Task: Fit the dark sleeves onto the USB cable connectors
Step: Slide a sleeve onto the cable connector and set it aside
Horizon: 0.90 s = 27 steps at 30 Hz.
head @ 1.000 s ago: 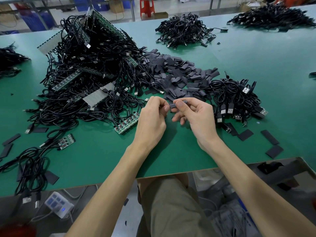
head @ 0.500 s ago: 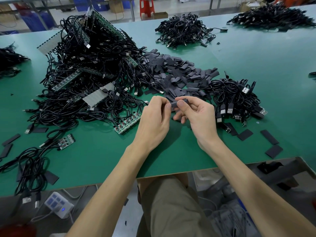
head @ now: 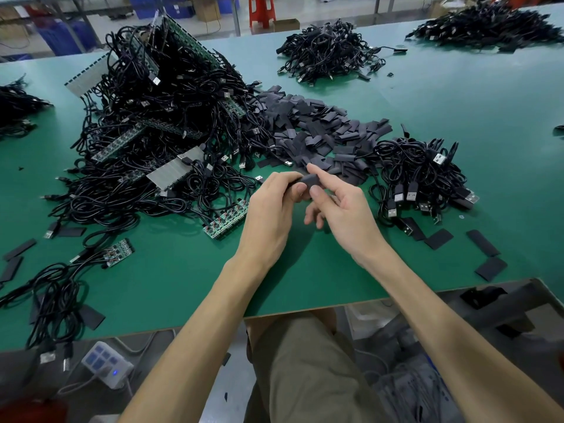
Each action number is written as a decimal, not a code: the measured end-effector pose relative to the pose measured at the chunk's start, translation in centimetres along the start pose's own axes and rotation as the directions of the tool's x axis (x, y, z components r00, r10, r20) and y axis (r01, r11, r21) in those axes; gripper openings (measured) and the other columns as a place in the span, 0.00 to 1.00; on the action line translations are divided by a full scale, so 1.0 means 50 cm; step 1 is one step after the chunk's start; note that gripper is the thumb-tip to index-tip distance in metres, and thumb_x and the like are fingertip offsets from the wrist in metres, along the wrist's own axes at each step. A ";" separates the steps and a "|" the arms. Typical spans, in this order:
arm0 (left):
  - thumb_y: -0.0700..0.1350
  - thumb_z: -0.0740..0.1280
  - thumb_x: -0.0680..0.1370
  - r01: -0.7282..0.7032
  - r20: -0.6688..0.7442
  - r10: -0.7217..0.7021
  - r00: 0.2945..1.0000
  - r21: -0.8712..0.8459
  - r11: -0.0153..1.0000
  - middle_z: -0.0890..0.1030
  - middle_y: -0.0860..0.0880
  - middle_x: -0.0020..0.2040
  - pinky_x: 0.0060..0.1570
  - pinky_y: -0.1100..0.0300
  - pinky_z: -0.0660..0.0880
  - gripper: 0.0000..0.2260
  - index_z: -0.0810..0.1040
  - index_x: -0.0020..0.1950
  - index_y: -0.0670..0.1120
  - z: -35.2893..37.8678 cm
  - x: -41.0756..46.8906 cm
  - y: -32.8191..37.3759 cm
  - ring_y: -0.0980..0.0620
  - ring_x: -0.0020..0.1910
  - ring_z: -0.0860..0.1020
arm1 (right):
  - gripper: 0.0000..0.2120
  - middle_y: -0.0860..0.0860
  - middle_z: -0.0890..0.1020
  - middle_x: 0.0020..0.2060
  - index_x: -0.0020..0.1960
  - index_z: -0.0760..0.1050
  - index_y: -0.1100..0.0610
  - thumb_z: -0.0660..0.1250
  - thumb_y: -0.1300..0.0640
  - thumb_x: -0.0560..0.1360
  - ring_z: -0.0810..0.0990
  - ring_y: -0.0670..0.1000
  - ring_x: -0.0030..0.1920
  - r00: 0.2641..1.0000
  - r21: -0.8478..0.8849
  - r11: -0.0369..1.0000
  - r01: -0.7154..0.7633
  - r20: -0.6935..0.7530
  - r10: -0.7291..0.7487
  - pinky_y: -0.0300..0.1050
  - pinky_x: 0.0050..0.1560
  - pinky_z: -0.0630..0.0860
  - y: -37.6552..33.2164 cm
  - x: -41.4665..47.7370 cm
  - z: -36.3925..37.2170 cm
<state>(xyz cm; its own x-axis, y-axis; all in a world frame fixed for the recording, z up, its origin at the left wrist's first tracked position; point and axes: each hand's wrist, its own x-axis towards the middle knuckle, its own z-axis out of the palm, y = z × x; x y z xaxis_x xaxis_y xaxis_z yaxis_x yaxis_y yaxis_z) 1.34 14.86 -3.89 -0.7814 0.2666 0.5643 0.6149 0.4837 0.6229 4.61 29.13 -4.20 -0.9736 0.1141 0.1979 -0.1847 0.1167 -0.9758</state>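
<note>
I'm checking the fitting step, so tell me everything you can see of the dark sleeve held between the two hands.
The dark sleeve is a short, matte, dark grey piece that looks like soft tubing. It lies roughly level above the green table, just in front of the heap of loose sleeves. The left hand grips its left end with curled fingers. The right hand pinches its right end between thumb and forefinger. The fingers hide both ends, so a connector inside cannot be confirmed.
</note>
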 end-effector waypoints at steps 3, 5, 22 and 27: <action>0.38 0.64 0.84 -0.010 -0.013 0.010 1.000 0.002 1.000 0.80 0.45 0.47 0.48 0.65 0.72 0.08 0.80 0.60 0.38 0.000 -0.001 0.000 0.53 0.44 0.76 | 0.24 0.54 0.79 0.42 0.79 0.65 0.59 0.61 0.66 0.84 0.78 0.44 0.32 1.000 -0.045 0.999 0.008 0.019 -0.007 0.40 0.35 0.74 -0.003 -0.002 0.001; 0.37 0.64 0.84 -0.015 -0.015 0.015 1.000 0.005 1.000 0.80 0.45 0.47 0.47 0.65 0.72 0.08 0.80 0.60 0.37 -0.001 -0.001 -0.001 0.53 0.44 0.76 | 0.25 0.56 0.78 0.44 0.79 0.64 0.59 0.62 0.66 0.83 0.78 0.43 0.31 1.000 -0.064 0.998 0.011 0.023 -0.009 0.39 0.35 0.74 -0.002 -0.003 0.002; 0.34 0.61 0.83 0.018 -0.003 -0.018 1.000 -0.048 0.999 0.77 0.49 0.45 0.42 0.60 0.72 0.09 0.80 0.57 0.40 0.001 -0.003 -0.007 0.58 0.39 0.74 | 0.19 0.57 0.80 0.48 0.77 0.67 0.61 0.57 0.60 0.87 0.80 0.47 0.33 1.000 -0.049 0.999 0.014 0.025 -0.012 0.41 0.33 0.74 0.000 -0.003 0.001; 0.32 0.61 0.82 0.019 0.000 -0.019 1.000 -0.047 0.999 0.76 0.51 0.45 0.43 0.63 0.69 0.12 0.81 0.57 0.43 0.002 -0.002 -0.014 0.61 0.40 0.72 | 0.15 0.53 0.81 0.41 0.69 0.76 0.63 0.57 0.61 0.87 0.81 0.49 0.32 0.999 0.060 0.998 0.012 0.043 -0.015 0.40 0.31 0.73 0.004 0.000 -0.003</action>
<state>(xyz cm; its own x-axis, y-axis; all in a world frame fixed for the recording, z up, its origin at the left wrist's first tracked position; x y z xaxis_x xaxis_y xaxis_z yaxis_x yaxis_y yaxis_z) 0.97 14.59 -4.42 -0.7931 0.2574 0.5521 0.6041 0.4487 0.6586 4.61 29.28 -4.38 -0.9756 0.0698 0.2080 -0.2042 0.0582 -0.9772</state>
